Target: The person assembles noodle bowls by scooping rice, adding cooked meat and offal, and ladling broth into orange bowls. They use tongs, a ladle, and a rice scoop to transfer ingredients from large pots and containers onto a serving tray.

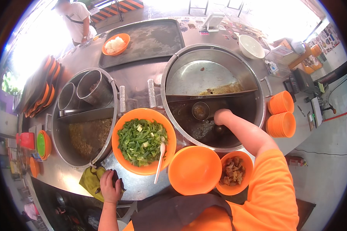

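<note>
My right hand (222, 116) reaches down into the dark front half of the large right pot (262, 111), its fingers closed and mostly hidden. What they grip is unclear. A round metal ladle bowl (200, 111) sits just left of it, above dark broth with greyish bits. By the front edge of the counter, my left hand (110, 188) has its fingers curled over a yellow-green cloth (90, 183). An orange bowl (169, 134) of chopped green onions with a white spoon (160, 161) stands between the pots. Near my body are an empty orange bowl (195, 170) and an orange bowl of brown meat chunks (235, 169).
The left pot (114, 96) holds two metal cylinders and brown broth. At the back, a dark tray (154, 40) carries an orange bowl of rice (116, 44). Stacked orange bowls (281, 123) stand right, a white bowl (252, 47) behind. A person (76, 21) stands far left.
</note>
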Demonstrator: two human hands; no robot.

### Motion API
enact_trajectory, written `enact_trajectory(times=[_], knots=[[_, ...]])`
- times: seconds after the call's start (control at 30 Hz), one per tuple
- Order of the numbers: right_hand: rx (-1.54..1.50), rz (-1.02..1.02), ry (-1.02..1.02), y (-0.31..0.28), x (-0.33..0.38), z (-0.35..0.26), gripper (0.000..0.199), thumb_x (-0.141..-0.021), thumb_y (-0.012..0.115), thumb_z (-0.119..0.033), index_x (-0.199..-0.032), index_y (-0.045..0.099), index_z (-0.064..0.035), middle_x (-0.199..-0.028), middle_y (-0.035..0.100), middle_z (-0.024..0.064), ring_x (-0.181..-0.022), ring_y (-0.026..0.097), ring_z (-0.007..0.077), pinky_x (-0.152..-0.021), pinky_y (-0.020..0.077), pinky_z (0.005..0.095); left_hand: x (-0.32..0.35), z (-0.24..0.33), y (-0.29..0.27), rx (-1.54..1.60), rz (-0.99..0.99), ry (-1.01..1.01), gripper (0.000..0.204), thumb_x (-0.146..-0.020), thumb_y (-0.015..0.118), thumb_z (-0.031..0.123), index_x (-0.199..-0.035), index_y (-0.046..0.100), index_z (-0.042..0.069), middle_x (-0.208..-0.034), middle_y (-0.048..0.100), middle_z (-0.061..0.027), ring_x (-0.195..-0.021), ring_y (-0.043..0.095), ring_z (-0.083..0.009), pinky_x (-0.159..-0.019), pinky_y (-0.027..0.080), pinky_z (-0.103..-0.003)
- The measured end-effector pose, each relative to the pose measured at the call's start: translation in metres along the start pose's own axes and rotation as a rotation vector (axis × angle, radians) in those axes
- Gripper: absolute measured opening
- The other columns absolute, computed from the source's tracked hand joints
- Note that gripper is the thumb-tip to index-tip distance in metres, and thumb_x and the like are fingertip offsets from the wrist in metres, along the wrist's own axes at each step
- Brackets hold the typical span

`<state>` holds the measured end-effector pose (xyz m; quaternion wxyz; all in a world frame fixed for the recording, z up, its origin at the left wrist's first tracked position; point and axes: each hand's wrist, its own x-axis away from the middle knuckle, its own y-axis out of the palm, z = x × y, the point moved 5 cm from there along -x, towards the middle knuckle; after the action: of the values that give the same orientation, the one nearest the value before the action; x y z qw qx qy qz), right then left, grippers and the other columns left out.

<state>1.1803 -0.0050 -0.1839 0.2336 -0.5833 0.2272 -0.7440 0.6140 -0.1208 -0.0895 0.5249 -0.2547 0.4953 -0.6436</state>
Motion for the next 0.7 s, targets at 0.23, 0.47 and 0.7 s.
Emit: enact_trajectory(times=[0.23,0.47,0.7], knots=[[0.009,0.202,-0.074,-0.009,0.024,-0.025,0.024,-0.084,0.058,-0.014,-0.100,0.075,-0.0062,-0.105,0.071,0.0154,-0.100,0.069,0.0306,-0.083,0.0556,0.0411,-0.001,0.001,0.000,-0.021,0.007,0.003,0.039,-0.080,0.066,0.015,-0.116,0.060,0.000,-0.123,0.058,-0.0171,-0.113,0.055,-0.0378,-0.099,0.042,-0.045],[-0.043,0.284,0.037,-0.003,0.017,-0.002,0.024,-0.085,0.057,-0.011,-0.099,0.076,-0.0064,-0.105,0.072,0.0147,-0.100,0.070,0.0298,-0.081,0.0564,0.0396,-0.002,0.002,0.001,-0.026,-0.002,0.003,0.037,-0.080,0.067,0.015,-0.114,0.061,0.000,-0.122,0.059,-0.0168,-0.113,0.055,-0.0379,-0.099,0.042,-0.046],[0.024,0.306,-0.014,-0.003,0.028,0.001,0.023,-0.084,0.057,-0.013,-0.095,0.076,-0.0062,-0.100,0.073,0.0143,-0.095,0.071,0.0300,-0.078,0.0568,0.0400,-0.002,0.000,0.002,-0.026,-0.022,-0.009,0.039,-0.081,0.067,0.015,-0.116,0.060,0.000,-0.124,0.057,-0.0175,-0.114,0.053,-0.0387,-0.099,0.041,-0.047]])
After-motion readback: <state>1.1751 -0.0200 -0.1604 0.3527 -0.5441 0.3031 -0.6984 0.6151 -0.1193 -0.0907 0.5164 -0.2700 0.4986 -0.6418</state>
